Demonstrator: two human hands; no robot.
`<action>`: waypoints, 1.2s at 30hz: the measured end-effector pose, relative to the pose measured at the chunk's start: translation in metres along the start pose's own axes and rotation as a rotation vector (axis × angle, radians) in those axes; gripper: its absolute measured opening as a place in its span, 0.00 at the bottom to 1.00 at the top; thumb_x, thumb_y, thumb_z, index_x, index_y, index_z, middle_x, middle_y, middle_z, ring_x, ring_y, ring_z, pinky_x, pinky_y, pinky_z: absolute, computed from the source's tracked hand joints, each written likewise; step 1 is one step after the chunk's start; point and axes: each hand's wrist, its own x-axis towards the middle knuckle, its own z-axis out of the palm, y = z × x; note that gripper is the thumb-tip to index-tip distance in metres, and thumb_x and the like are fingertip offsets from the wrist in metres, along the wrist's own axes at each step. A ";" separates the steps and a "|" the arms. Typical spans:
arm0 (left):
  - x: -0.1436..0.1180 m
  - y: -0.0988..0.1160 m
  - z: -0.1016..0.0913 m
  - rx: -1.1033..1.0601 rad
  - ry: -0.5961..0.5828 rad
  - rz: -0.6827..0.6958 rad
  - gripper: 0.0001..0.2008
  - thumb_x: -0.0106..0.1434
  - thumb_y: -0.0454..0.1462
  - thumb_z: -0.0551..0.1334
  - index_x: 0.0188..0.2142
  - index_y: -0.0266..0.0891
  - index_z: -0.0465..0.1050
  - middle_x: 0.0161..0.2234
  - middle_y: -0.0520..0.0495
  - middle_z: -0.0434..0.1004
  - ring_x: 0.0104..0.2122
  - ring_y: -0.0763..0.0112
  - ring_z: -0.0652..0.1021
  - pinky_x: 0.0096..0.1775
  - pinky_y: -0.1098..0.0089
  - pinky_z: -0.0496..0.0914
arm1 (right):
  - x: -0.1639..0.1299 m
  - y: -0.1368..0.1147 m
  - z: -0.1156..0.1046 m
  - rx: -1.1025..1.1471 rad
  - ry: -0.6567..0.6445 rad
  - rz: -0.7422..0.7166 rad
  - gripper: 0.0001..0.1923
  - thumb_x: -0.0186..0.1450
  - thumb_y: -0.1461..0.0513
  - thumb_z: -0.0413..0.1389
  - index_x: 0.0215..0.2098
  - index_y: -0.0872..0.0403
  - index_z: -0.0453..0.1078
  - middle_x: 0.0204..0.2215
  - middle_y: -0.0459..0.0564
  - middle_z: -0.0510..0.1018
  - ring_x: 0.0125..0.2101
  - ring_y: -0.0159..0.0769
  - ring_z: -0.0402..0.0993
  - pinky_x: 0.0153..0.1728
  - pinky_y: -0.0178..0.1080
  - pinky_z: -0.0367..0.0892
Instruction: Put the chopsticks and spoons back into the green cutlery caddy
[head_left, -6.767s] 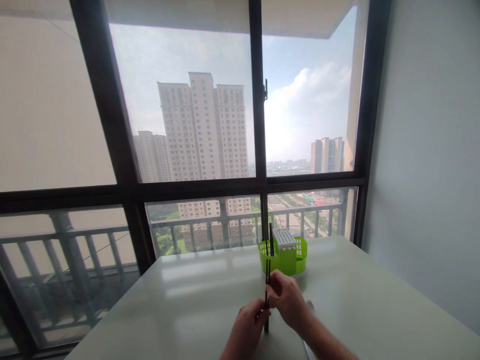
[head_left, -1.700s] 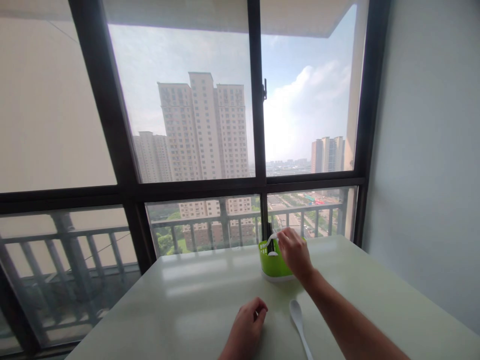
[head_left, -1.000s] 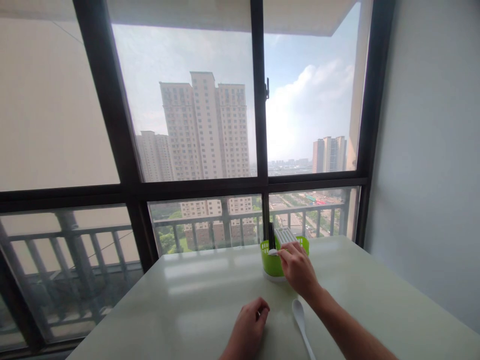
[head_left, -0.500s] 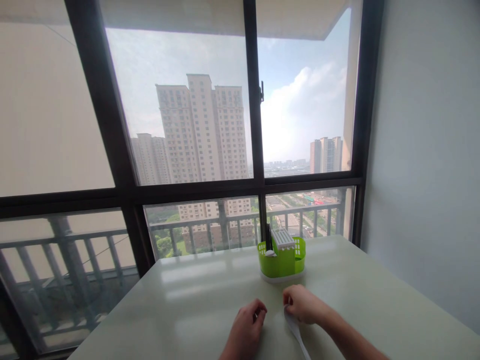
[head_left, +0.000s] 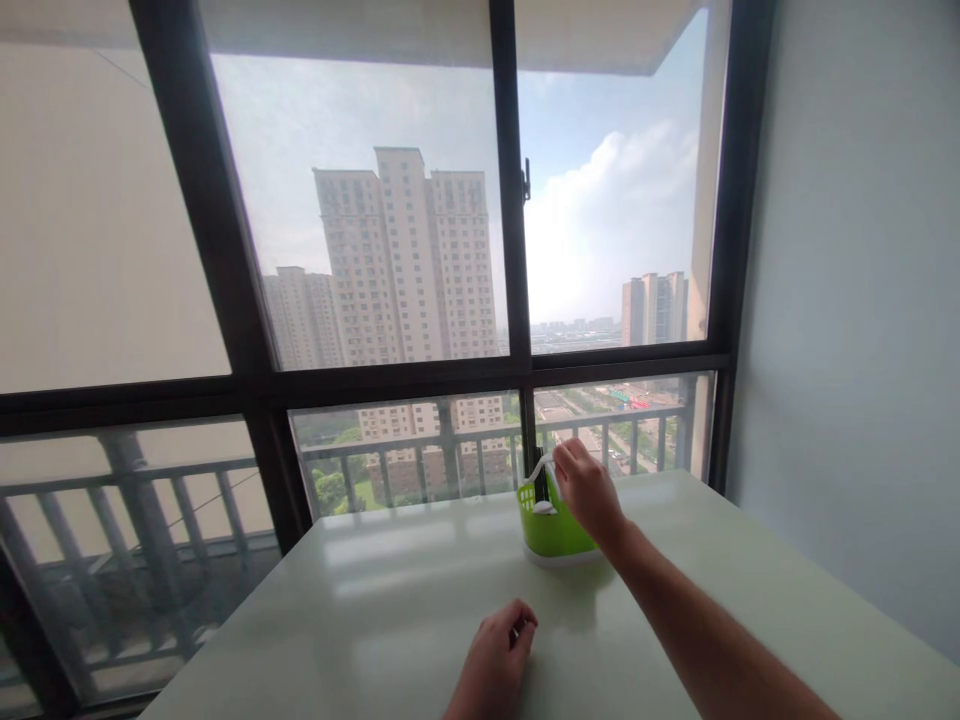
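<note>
My right hand [head_left: 589, 492] is closed on a white spoon [head_left: 538, 465], held up over a green caddy [head_left: 556, 538]. One end of the spoon sticks out to the left of my fingers; the rest is hidden by the hand. In the caddy's left part stand black stick-like utensils [head_left: 541, 478], with another white, spoon-shaped piece [head_left: 545, 508] lying at the front rim. My hand and wrist cover the caddy's right side. My left hand [head_left: 496, 652] rests on the table nearer to me, fingers curled in, with nothing visible in them.
The pale, glossy table [head_left: 360, 620] reaches to the window. Dark window frames [head_left: 390, 382] rise behind it, with a railing [head_left: 420, 455] outside. A plain wall [head_left: 847, 300] stands at the right.
My right hand has lifted the spoon off the table and carried it forward and up to the caddy. The left hand stays almost in place.
</note>
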 end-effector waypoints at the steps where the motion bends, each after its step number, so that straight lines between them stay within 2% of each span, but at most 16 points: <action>1: 0.000 0.000 0.000 0.000 -0.001 -0.005 0.09 0.68 0.37 0.56 0.37 0.41 0.75 0.29 0.52 0.75 0.30 0.70 0.73 0.36 0.73 0.63 | -0.004 -0.003 0.009 -0.056 -0.031 -0.037 0.09 0.68 0.72 0.53 0.38 0.53 0.70 0.37 0.49 0.74 0.30 0.33 0.67 0.30 0.33 0.58; 4: 0.001 -0.001 0.000 0.004 -0.009 -0.026 0.08 0.67 0.36 0.56 0.37 0.41 0.75 0.28 0.52 0.75 0.30 0.70 0.73 0.36 0.73 0.63 | -0.016 -0.010 0.030 -0.161 -0.106 -0.147 0.09 0.66 0.72 0.56 0.36 0.52 0.70 0.34 0.48 0.74 0.34 0.37 0.68 0.37 0.36 0.62; 7: 0.001 -0.002 0.001 -0.002 -0.012 -0.029 0.08 0.67 0.36 0.56 0.37 0.41 0.75 0.29 0.51 0.76 0.31 0.69 0.74 0.37 0.72 0.64 | -0.027 -0.013 0.037 -0.179 -0.156 -0.234 0.08 0.65 0.71 0.58 0.35 0.51 0.70 0.33 0.49 0.75 0.40 0.42 0.69 0.50 0.44 0.63; 11: 0.001 -0.001 0.001 -0.018 -0.008 -0.022 0.09 0.68 0.36 0.56 0.37 0.41 0.75 0.31 0.51 0.78 0.32 0.69 0.74 0.38 0.72 0.64 | -0.037 -0.011 0.035 -0.129 -0.188 -0.266 0.08 0.64 0.70 0.57 0.34 0.51 0.69 0.32 0.48 0.76 0.45 0.43 0.69 0.65 0.51 0.54; 14: 0.001 -0.001 0.001 0.000 -0.014 -0.017 0.08 0.68 0.36 0.56 0.38 0.41 0.75 0.31 0.50 0.78 0.32 0.69 0.74 0.38 0.73 0.64 | -0.044 -0.009 0.034 -0.101 -0.204 -0.258 0.08 0.63 0.70 0.57 0.35 0.50 0.70 0.33 0.47 0.77 0.49 0.44 0.69 0.68 0.54 0.49; 17: 0.001 -0.001 0.001 0.012 -0.009 -0.013 0.08 0.68 0.35 0.56 0.38 0.42 0.75 0.31 0.50 0.78 0.33 0.69 0.75 0.38 0.73 0.63 | -0.048 -0.007 0.033 -0.068 -0.222 -0.237 0.09 0.62 0.70 0.57 0.37 0.50 0.71 0.35 0.48 0.79 0.53 0.46 0.69 0.67 0.55 0.51; 21: 0.001 -0.002 0.000 0.015 -0.015 -0.008 0.09 0.68 0.36 0.56 0.38 0.42 0.75 0.31 0.50 0.78 0.33 0.68 0.75 0.38 0.72 0.64 | -0.053 -0.013 0.022 0.034 -0.147 -0.170 0.13 0.65 0.70 0.55 0.46 0.50 0.73 0.47 0.51 0.79 0.56 0.46 0.67 0.63 0.52 0.56; 22: 0.001 -0.002 0.000 0.014 -0.019 -0.008 0.09 0.68 0.36 0.56 0.39 0.42 0.75 0.31 0.50 0.78 0.33 0.68 0.75 0.38 0.72 0.64 | -0.058 -0.017 0.019 0.066 -0.115 -0.128 0.12 0.67 0.69 0.54 0.45 0.51 0.73 0.47 0.51 0.79 0.54 0.45 0.68 0.60 0.51 0.59; 24: 0.002 -0.003 0.000 0.007 -0.020 -0.011 0.08 0.68 0.36 0.55 0.40 0.42 0.74 0.31 0.51 0.78 0.33 0.68 0.76 0.38 0.72 0.64 | -0.075 -0.028 0.015 0.134 -0.088 -0.032 0.07 0.71 0.66 0.52 0.39 0.52 0.72 0.39 0.51 0.78 0.45 0.42 0.71 0.51 0.45 0.64; 27: 0.003 -0.005 0.002 -0.014 -0.008 -0.006 0.08 0.67 0.36 0.56 0.43 0.42 0.73 0.31 0.51 0.79 0.32 0.68 0.76 0.37 0.72 0.65 | -0.120 -0.047 0.023 0.259 -0.214 0.007 0.13 0.73 0.63 0.51 0.29 0.52 0.67 0.29 0.46 0.73 0.33 0.36 0.69 0.37 0.38 0.62; 31: 0.003 -0.010 0.006 -0.038 -0.002 0.058 0.07 0.63 0.33 0.56 0.36 0.43 0.73 0.36 0.46 0.83 0.36 0.64 0.79 0.41 0.70 0.67 | -0.181 -0.064 0.055 0.380 -0.436 -0.096 0.05 0.67 0.66 0.56 0.34 0.50 0.68 0.33 0.45 0.77 0.35 0.35 0.72 0.34 0.35 0.63; 34: 0.003 -0.012 0.008 -0.032 -0.013 0.039 0.08 0.60 0.31 0.56 0.32 0.43 0.73 0.36 0.45 0.84 0.37 0.63 0.79 0.41 0.70 0.68 | -0.199 -0.067 0.067 0.381 -0.482 -0.057 0.05 0.65 0.67 0.56 0.36 0.50 0.68 0.34 0.45 0.78 0.34 0.36 0.73 0.35 0.35 0.65; 36: 0.004 -0.012 0.007 -0.022 -0.018 0.036 0.08 0.62 0.31 0.55 0.32 0.42 0.72 0.35 0.46 0.84 0.36 0.64 0.79 0.39 0.70 0.67 | -0.194 -0.065 0.062 0.372 -0.431 -0.031 0.06 0.65 0.67 0.55 0.35 0.49 0.68 0.34 0.45 0.77 0.35 0.37 0.73 0.36 0.36 0.67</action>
